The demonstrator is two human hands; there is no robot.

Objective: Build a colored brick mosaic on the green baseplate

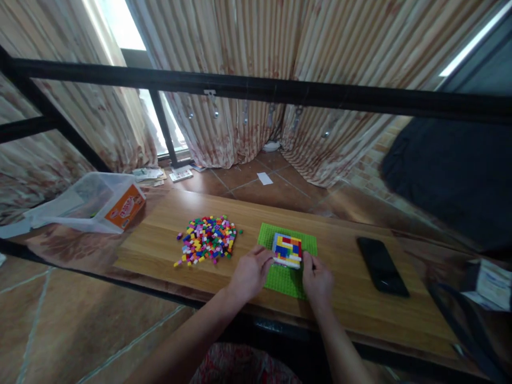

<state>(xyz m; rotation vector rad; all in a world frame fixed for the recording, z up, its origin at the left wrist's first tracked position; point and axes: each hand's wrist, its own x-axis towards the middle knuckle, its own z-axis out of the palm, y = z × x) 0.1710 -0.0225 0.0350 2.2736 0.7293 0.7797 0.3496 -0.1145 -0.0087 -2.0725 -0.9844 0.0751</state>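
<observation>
A small block build of toy bricks point(287, 249), multicoloured on top with white and grey-blue edges, is over the green baseplate point(286, 284). My left hand point(252, 271) has its thumb and fingers closed at the build's near left corner. At the right side, my right hand point(317, 277) grips the build's edge with bent fingers. Whether the build is pressed onto the plate or lifted slightly off it I cannot tell. Left of the plate lies a pile of loose small bricks point(208, 240) in many colours.
A black phone point(383, 266) lies to the right on the wooden board point(340, 240). At the left stands a translucent plastic box point(100, 197) with an orange label. A black metal rail point(256, 88) crosses beyond the board, with curtains point(240, 48) behind it.
</observation>
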